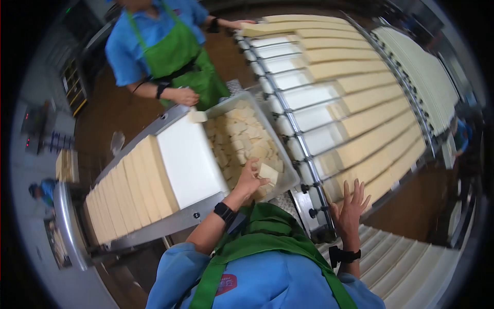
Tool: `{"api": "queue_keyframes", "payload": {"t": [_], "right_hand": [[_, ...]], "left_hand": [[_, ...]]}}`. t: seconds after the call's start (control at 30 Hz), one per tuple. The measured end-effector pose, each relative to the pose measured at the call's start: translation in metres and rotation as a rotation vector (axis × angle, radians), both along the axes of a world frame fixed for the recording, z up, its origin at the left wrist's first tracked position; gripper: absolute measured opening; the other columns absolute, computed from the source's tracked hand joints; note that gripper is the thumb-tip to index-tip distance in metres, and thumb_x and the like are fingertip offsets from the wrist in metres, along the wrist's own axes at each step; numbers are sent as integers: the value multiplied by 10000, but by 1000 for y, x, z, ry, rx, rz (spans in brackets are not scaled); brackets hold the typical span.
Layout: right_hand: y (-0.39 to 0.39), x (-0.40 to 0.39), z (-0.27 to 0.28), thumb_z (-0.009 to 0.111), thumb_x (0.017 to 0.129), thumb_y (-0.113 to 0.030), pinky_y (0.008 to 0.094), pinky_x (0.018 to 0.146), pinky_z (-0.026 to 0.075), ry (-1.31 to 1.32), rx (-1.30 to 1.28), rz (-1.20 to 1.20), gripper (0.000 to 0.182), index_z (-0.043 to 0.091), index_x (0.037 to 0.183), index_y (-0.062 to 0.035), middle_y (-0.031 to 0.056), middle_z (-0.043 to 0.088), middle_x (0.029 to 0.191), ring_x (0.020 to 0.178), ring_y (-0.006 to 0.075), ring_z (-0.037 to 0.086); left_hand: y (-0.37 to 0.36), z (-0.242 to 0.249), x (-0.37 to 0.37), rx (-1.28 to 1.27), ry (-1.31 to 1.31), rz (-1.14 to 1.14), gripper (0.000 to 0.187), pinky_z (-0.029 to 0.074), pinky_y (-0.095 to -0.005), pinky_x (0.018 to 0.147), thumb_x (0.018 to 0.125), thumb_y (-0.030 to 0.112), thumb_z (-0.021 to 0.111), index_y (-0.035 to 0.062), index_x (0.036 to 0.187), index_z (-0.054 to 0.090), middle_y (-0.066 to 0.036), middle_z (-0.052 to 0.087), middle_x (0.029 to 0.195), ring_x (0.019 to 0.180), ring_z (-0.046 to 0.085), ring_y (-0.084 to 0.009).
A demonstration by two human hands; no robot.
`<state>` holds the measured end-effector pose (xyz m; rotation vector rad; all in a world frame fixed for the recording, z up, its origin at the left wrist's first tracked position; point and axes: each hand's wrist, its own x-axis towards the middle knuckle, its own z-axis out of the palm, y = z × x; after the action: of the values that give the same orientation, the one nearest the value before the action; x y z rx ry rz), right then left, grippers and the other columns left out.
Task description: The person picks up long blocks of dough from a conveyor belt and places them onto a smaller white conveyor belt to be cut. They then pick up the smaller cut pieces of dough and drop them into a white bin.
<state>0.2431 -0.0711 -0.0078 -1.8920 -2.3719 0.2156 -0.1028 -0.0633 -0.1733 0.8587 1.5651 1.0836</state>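
My left hand (249,181) is pinching a pale piece (269,174) between thumb and fingers — over the bin (292,176) of loose pieces. My right hand (350,211) is spreading wide, empty — beside the metal rail (307,153), near the long strips (382,154).

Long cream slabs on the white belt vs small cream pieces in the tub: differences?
Long cream slabs lie side by side in a row; small cream pieces lie jumbled. Slabs span most of the white belt's width; pieces are short chunks in the white plastic tub. Both are pale cream.
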Motion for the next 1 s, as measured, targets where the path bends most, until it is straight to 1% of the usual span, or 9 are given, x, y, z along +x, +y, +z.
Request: {"api": "queue_keyframes", "payload": {"t": [0.07,0.17,0.23,0.3,0.4,0.63,0.73,0.87,1.0], "right_hand": [[21,-40,9,781,850,-236,700,1226,53,51,30,126,809,429,1571,-135,234,281,1653,1562,447,194],[49,-119,-5,776,862,-192,684,1224,100,172,33,454,762,451,1546,-105,235,328,1622,1547,456,224],[65,-179,-34,755,890,-179,609,1216,223,436,-3,703,668,499,1493,-50,239,425,1547,1479,456,336],[74,-292,-51,732,920,-196,523,1169,338,570,-255,903,572,547,1427,-7,240,511,1451,1380,441,443],[71,-405,-71,708,942,-207,491,1107,406,594,-247,1083,513,573,1384,14,235,551,1392,1311,417,494],[70,-609,-120,729,905,-236,505,1033,423,487,-247,1164,539,586,1370,-2,198,559,1329,1235,400,506],[72,-657,-134,758,864,-287,518,1030,380,419,29,1122,561,625,1348,-35,143,543,1306,1252,332,478],[76,-692,-142,765,854,-297,547,1050,347,238,-5,1090,449,679,1222,-54,132,541,1223,1238,321,474],[70,-697,-131,757,876,-316,591,1103,300,139,11,1057,450,664,1245,-77,120,534,1226,1249,314,461]], "left_hand": [[-17,29,-22,-138,424,35,744,543,-375,992,798,44,844,111,1447,487,-207,548,1343,1210,607,-380],[-58,44,-67,68,290,219,637,535,-409,1013,808,83,841,71,1375,551,-196,604,1301,1142,644,-391],[-99,52,-94,135,591,410,504,498,-469,993,836,108,796,51,1303,615,-203,614,1248,1125,622,-410],[-159,53,-122,-15,1010,802,598,427,-516,1019,829,149,800,19,1360,559,-244,525,1273,1182,526,-441],[-201,46,-135,-312,1007,1013,756,376,-534,1044,800,196,829,-24,1425,464,-279,424,1283,1203,438,-465],[-215,38,-155,-243,658,1007,861,434,-522,1053,780,119,841,-70,1469,361,-315,362,1307,1194,477,-512],[-209,43,-159,-262,634,985,865,466,-496,1039,772,85,838,-86,1460,342,-311,354,1323,1194,507,-501],[-208,47,-166,-300,555,963,889,479,-493,1018,754,93,860,-72,1452,334,-301,361,1313,1182,510,-496],[-209,50,-169,-313,526,928,903,506,-494,986,738,103,875,-63,1445,338,-290,369,1297,1157,530,-488]]}}
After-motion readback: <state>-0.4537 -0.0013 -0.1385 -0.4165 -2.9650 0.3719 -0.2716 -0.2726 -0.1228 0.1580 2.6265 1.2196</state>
